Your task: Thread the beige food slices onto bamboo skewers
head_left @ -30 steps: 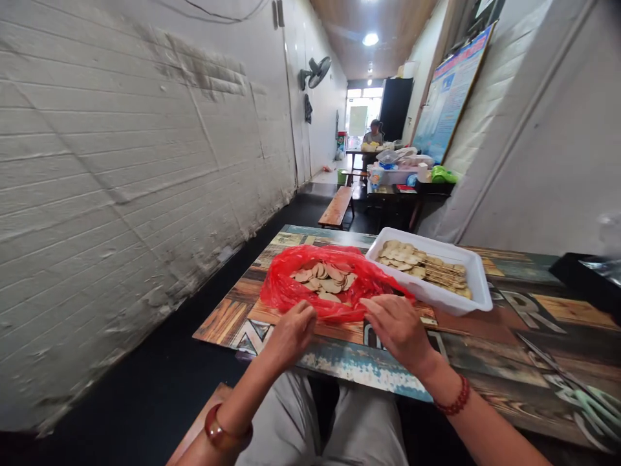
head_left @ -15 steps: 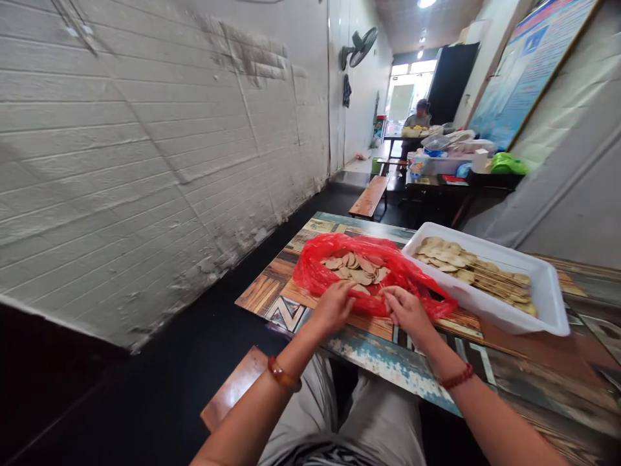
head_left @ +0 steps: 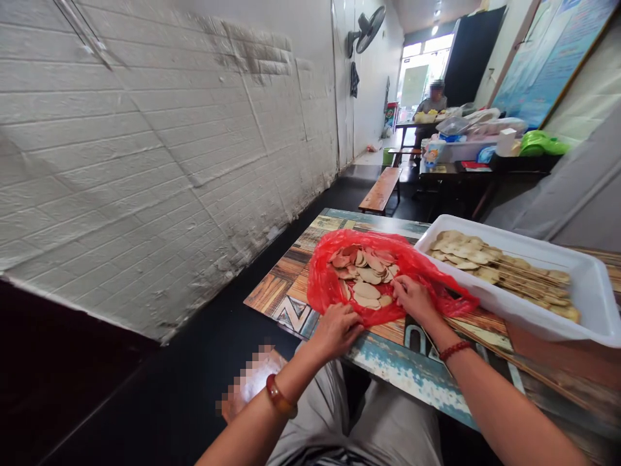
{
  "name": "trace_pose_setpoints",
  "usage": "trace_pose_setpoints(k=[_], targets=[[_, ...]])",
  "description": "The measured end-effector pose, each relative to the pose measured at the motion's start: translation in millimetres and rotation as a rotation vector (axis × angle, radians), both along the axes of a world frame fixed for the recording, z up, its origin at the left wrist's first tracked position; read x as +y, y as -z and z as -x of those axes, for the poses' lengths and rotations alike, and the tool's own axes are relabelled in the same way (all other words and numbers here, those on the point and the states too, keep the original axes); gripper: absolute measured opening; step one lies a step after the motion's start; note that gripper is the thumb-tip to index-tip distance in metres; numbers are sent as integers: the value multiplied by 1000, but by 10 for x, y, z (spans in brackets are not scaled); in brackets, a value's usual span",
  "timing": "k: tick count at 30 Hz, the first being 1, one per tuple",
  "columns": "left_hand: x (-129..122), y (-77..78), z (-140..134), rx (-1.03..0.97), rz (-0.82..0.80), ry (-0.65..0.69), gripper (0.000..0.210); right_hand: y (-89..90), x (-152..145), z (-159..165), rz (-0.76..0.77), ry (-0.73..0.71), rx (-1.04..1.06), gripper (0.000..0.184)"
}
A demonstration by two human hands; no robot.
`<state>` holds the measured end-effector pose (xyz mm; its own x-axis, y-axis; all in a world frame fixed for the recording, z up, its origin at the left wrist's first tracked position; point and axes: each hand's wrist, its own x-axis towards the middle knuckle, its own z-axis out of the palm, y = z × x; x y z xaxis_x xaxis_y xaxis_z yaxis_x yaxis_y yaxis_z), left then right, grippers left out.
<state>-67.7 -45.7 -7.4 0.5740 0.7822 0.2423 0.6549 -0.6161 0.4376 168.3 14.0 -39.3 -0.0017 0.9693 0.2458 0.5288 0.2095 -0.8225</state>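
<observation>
A crumpled red plastic bag (head_left: 324, 275) lies spread open on the table, with thin, pale oval slices (head_left: 367, 291) heaped inside. My left hand (head_left: 339, 329) is at the bag's near edge, its fingers curled in and closed on the plastic. At the right side of the slices, my right hand (head_left: 413, 299) has thumb and fingers pinched together; what is between them is too small to make out. Thin sticks (head_left: 490, 338) lie on the table beside my right forearm. To the right, a white plastic tray (head_left: 594, 291) holds similar slices on skewers (head_left: 528, 275).
The patterned wooden table (head_left: 279, 285) has its near edge at my lap. A bench (head_left: 381, 189) stands beyond it. Further back, a cluttered table (head_left: 449, 169) carries bags and green items (head_left: 541, 144), and a person (head_left: 434, 100) sits behind. A white brick-patterned wall (head_left: 194, 149) runs along the left.
My left hand has drawn back toward me to the bag's near edge. My right hand has turned inward at the slices. More slices show in the bag, and the view has shifted slightly.
</observation>
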Motion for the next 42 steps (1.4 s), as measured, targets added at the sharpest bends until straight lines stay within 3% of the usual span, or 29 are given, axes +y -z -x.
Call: trace_pose_setpoints(k=[3,7,12,17,23,27,32,36,42], targets=[[73,6,-6,-155,133,14,22,17,-17,-19,-25,15,21,32],[333,2,-121,-342,123,-190,22,-40,-59,-27,-87,20,49,33],[618,62,-319,-241,-34,-356,15,-174,-117,15,-144,-7,63,30],[652,128,-381,-65,-90,-462,14,-217,-171,75,-155,-69,84,27],[662,203,-367,-319,-32,-477,5,-200,-176,84,-126,-69,112,28],[676,229,-363,-676,129,-444,7,-210,-197,104,-110,-67,130,29],[644,194,-388,-1188,534,-353,27,-227,-238,125,-89,-60,174,30],[637,175,-398,-1388,754,-299,33,-225,-295,173,-42,-95,207,33],[593,57,-309,-1534,875,-309,44,-325,-443,375,-78,-165,171,32]])
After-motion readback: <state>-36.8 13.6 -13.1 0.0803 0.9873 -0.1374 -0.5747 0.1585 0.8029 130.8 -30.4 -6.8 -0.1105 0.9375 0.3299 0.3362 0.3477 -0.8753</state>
